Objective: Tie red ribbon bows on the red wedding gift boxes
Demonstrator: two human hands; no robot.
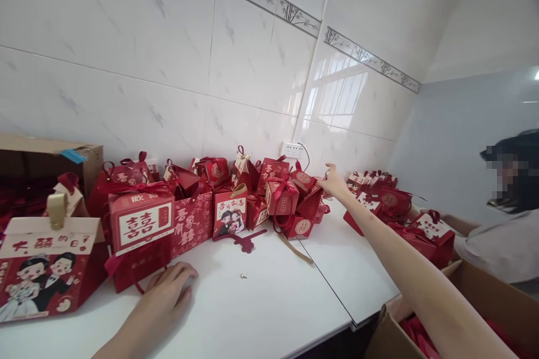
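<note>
My left hand [168, 294] lies on the white table with its fingers loosely spread and nothing in them. Just behind it stands a red gift box with a white double-happiness label [142, 227]. My right hand [336, 180] is stretched far forward beside the right end of a pile of red gift boxes. Its fingers are apart, with nothing visible in them; part of them may be hidden. Near it are a box with a red ribbon bow [282, 197] and one with a round gold emblem [302, 228]. A dark red strap [246, 244] and a small brass-coloured piece [243, 276] lie on the table.
At the left are a cartoon-couple box [46, 275] and a cardboard carton [90, 157]. More red boxes [433, 235] stand on the right. An open carton [492, 297] with red items is under my right forearm. A person [501, 247] is at the far right.
</note>
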